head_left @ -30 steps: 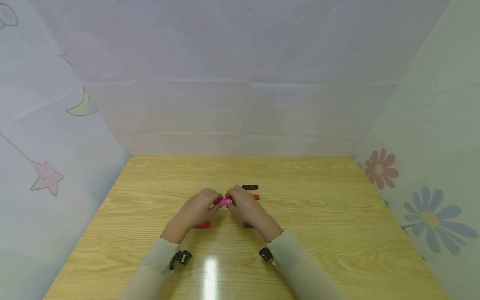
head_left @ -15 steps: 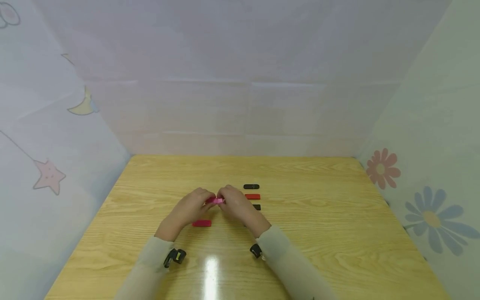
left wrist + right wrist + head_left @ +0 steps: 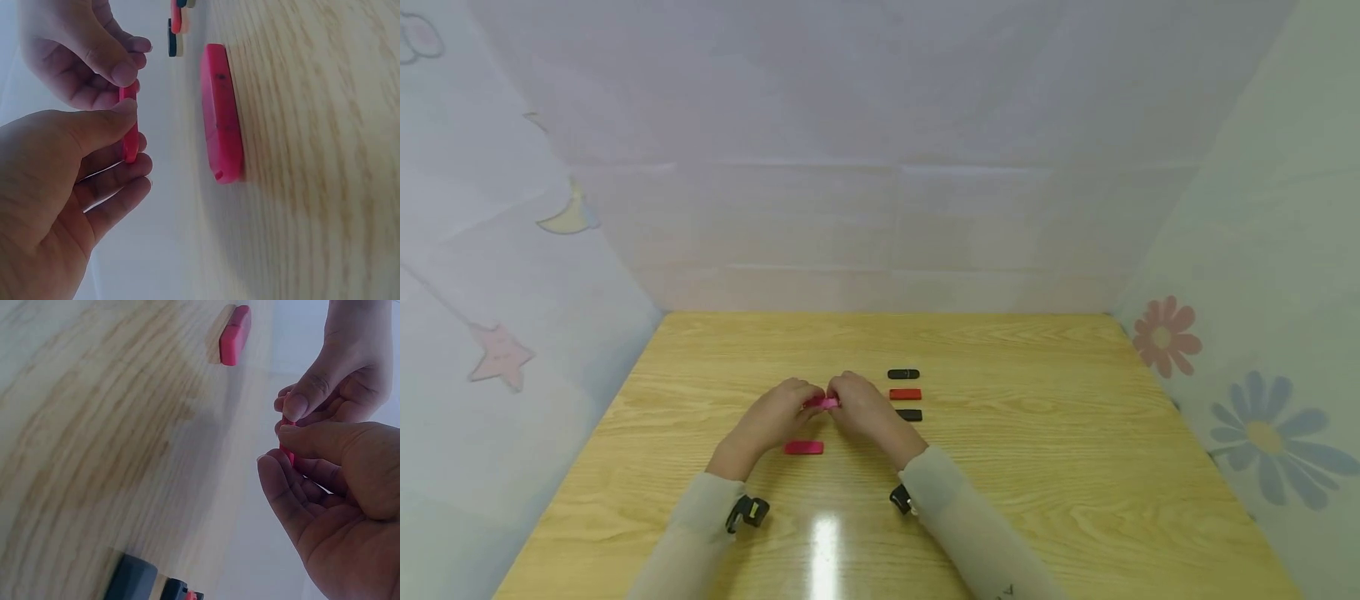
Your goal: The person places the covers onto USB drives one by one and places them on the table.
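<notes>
Both hands meet above the table, pinching one small pink USB stick (image 3: 822, 403) by its two ends. My left hand (image 3: 777, 414) holds the left end between thumb and fingers; my right hand (image 3: 859, 407) has the right end. Fingertips cover much of the stick, though its pink middle shows in the left wrist view. On the wood below the left hand lies a second, red-pink USB stick (image 3: 221, 115), with a seam and a notched end. Right of the hands, a black stick (image 3: 903, 374), a red stick (image 3: 905, 394) and another black stick (image 3: 910, 415) lie in a column.
The wooden table (image 3: 1037, 433) runs back to a pale cloth wall (image 3: 880, 208). Printed cloth walls stand at left and right. Light glares off the table's front (image 3: 824, 550). My right forearm covers part of the table.
Both hands have shifted left together with the pink USB stick between them. The red and black sticks at right, partly covered before, show more now, as does the red-pink one below.
</notes>
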Demonstrator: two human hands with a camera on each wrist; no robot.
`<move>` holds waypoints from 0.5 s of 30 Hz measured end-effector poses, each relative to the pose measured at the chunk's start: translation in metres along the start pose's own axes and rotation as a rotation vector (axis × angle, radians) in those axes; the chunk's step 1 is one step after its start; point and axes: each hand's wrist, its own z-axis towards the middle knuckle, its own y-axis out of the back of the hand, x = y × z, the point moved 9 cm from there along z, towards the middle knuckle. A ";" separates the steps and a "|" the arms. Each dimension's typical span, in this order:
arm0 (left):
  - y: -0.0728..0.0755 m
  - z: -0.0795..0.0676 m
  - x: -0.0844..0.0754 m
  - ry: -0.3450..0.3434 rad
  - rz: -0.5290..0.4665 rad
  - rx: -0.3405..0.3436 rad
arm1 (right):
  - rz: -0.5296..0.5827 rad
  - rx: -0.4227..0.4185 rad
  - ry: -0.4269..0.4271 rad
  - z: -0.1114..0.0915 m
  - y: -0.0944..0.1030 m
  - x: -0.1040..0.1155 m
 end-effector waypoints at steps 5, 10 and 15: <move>-0.002 -0.002 0.006 0.015 0.012 0.021 | -0.016 0.036 -0.024 0.008 -0.010 0.000; -0.006 -0.004 0.014 0.028 -0.005 0.029 | -0.026 0.077 -0.037 0.013 -0.020 0.002; -0.011 -0.005 0.019 0.020 0.014 0.032 | -0.051 0.096 -0.036 0.015 -0.025 0.005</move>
